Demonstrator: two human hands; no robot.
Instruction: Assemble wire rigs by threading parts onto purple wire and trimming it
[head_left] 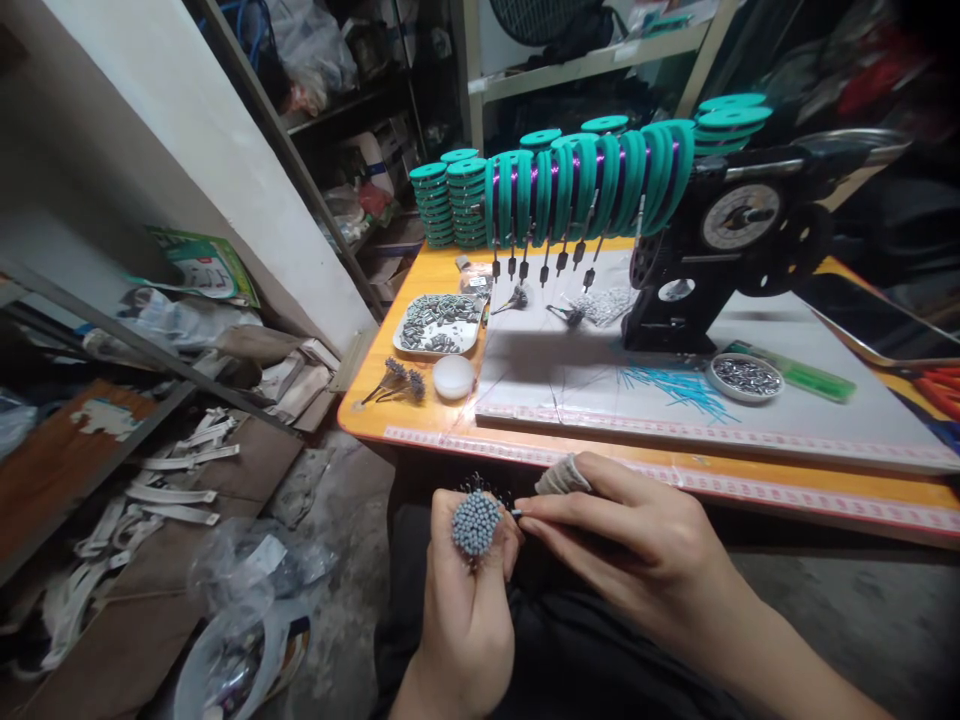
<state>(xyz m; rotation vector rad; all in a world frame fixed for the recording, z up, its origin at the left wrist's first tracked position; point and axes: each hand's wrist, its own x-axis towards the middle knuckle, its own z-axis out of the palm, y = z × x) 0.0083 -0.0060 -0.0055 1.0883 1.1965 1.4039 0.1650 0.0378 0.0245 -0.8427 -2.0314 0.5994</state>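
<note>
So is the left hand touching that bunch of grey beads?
Touching. The head view shows the left hand wrapped around the bunch, fingers closed on its stems.

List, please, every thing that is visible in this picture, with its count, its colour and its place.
bundle of grey-tipped small pieces: one, grey-blue, gripped in the left hand.
orange wooden table: one, ahead of the hands.
row of teal spools with purple wire: about ten, on the machine's bar.
stacks of teal spools: several stacks, table's far left; more at the far right.
black winding machine with dial: one, right of the middle.
white rectangular tray of grey metal pieces: one, table's left.
round tin of grey pieces: one, beside the machine.
white round lid: one, near the tray.
left hand: closed around the bundle.
right hand: fingertips at the bundle, a wrap on one finger.
</note>
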